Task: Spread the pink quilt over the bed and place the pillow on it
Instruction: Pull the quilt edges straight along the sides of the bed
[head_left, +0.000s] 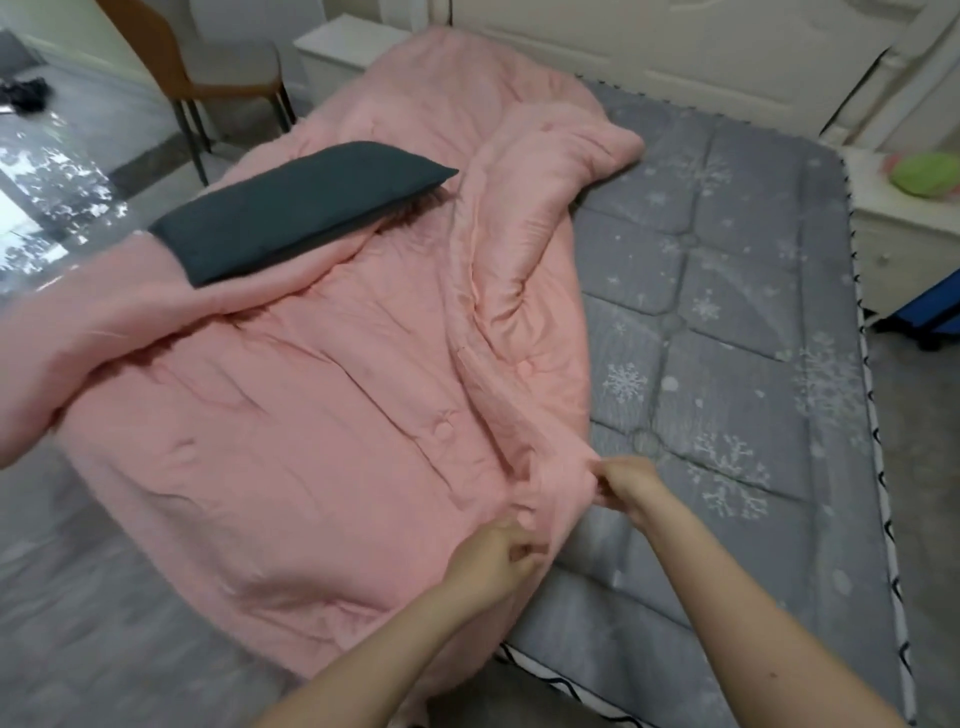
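Grey bed, both hands pinching pink quilt edge

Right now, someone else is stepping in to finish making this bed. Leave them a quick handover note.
Left hand and right hand both pinch the near edge of the pink quilt.
The quilt lies bunched over the bed's left half, partly hanging off; the grey snowflake mattress is bare on the right.
The dark grey pillow rests on the quilt, far left.
Done: quilt gripped.
Left: pull it flat across the mattress, then reposition the pillow.
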